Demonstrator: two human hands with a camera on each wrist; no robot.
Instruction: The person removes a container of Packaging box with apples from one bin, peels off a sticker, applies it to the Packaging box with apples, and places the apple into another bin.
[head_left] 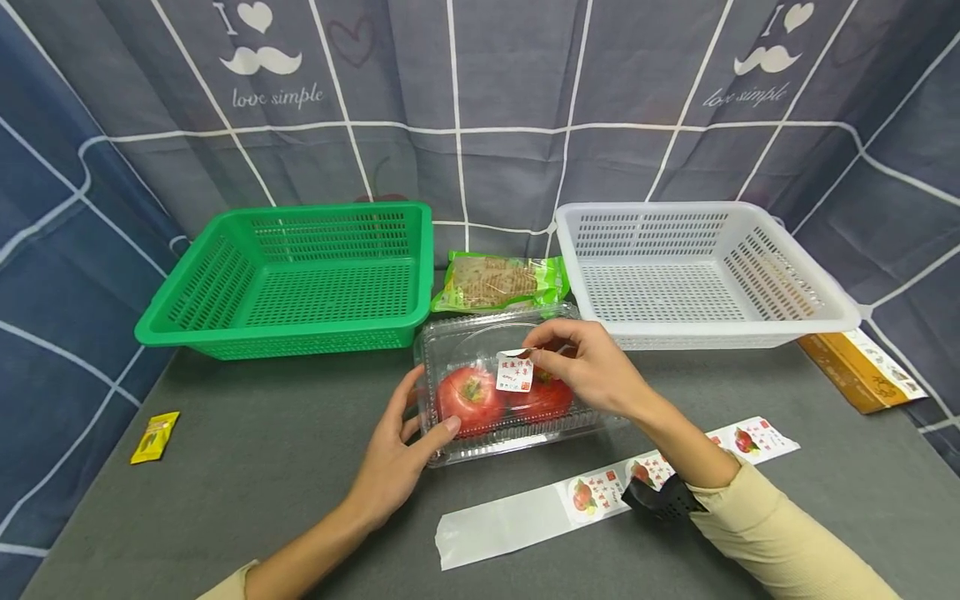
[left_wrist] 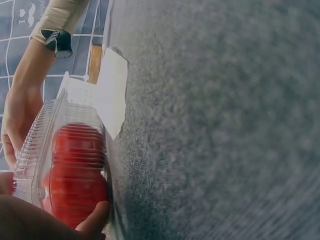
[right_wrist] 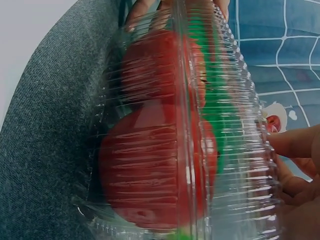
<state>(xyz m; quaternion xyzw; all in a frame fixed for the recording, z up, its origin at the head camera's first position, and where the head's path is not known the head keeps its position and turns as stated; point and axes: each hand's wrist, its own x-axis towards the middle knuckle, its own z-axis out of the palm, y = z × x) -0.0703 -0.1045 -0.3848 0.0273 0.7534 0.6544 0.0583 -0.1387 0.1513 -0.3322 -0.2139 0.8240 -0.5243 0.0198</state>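
A clear plastic clamshell box [head_left: 525, 437], lid down, holds two red tomatoes [head_left: 471, 402] and sits at the middle of the table. My left hand [head_left: 397, 458] grips its left end, thumb on the front edge and fingers round the far side. Above the lid, my right hand [head_left: 596, 367] pinches the top edge of a white sticker label [head_left: 514, 375] with red and black writing. The label's curled upper edge is between thumb and fingertips; its lower part overlaps the lid. In the right wrist view the label [right_wrist: 275, 117] shows a printed red fruit beside the fingertips.
A strip of labels [head_left: 502, 529] lies in front, under the right forearm. Behind stand a green basket [head_left: 300, 337] and a white basket [head_left: 720, 333], with a green snack packet [head_left: 495, 283] between them. A yellow sachet [head_left: 155, 437] lies left, an orange-brown box [head_left: 855, 379] right.
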